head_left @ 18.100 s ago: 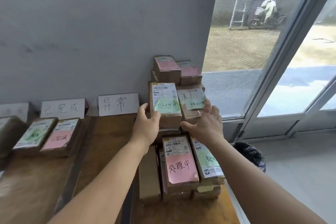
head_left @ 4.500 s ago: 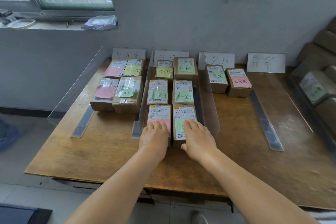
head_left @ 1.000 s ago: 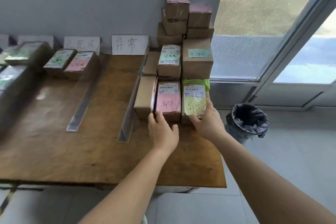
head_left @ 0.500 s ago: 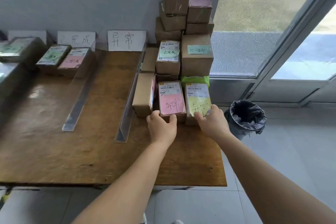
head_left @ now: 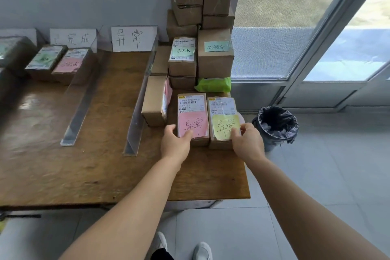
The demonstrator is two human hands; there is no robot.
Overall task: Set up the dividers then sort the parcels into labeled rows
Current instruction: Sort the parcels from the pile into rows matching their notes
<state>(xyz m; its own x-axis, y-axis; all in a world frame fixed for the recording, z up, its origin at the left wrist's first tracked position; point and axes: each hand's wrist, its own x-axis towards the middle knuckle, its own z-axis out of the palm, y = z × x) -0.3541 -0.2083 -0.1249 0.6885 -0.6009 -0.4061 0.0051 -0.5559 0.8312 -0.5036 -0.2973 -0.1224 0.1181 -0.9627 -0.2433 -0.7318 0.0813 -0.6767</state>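
Left hand (head_left: 174, 146) grips the pink-note parcel (head_left: 193, 119), thumb on top; right hand (head_left: 247, 144) pinches the yellow-note parcel (head_left: 223, 122) beside it.

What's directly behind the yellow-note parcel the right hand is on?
A green plastic-wrapped packet lies right behind the yellow-note parcel, with a brown carton bearing a green note stacked on it. How far the packet extends beneath the carton is covered.

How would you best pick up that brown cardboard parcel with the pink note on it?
Probably by its two long sides at the near end, coming from the table's front edge. The brown cardboard parcel with the pink note lies flat, its near end facing out; another parcel crowds its right side. The left hand already holds that end.
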